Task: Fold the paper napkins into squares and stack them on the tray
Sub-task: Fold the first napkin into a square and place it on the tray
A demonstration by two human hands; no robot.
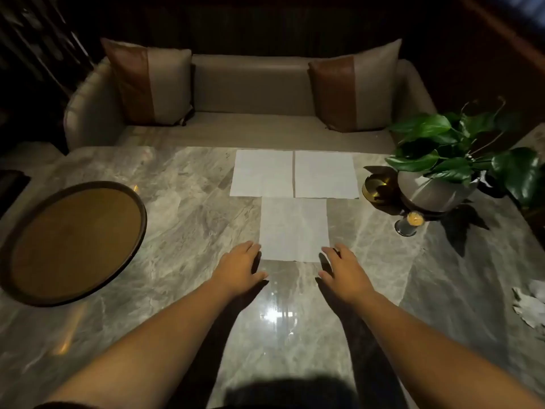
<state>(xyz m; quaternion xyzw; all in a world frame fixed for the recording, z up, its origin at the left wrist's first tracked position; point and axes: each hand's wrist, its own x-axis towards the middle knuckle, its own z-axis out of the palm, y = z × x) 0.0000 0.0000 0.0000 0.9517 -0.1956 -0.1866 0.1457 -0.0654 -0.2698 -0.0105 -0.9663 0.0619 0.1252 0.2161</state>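
Note:
Three white paper napkins lie flat and unfolded on the marble table. The nearest napkin point(294, 228) lies in the middle; two more sit side by side behind it, one on the left point(262, 173) and one on the right point(326, 175). My left hand point(239, 268) rests palm down at the near left corner of the nearest napkin, fingertips at its edge. My right hand point(343, 270) lies palm down at its near right corner. Both hands hold nothing. A round brown tray point(138, 202) with a dark rim sits at the left, with nothing on it.
A potted green plant point(436, 190) stands at the right with a brass dish point(376, 187) beside it and a small glass candle point(408, 222) in front. A crumpled white paper point(530, 302) lies at the far right edge. A beige sofa point(250, 93) with two cushions stands behind the table.

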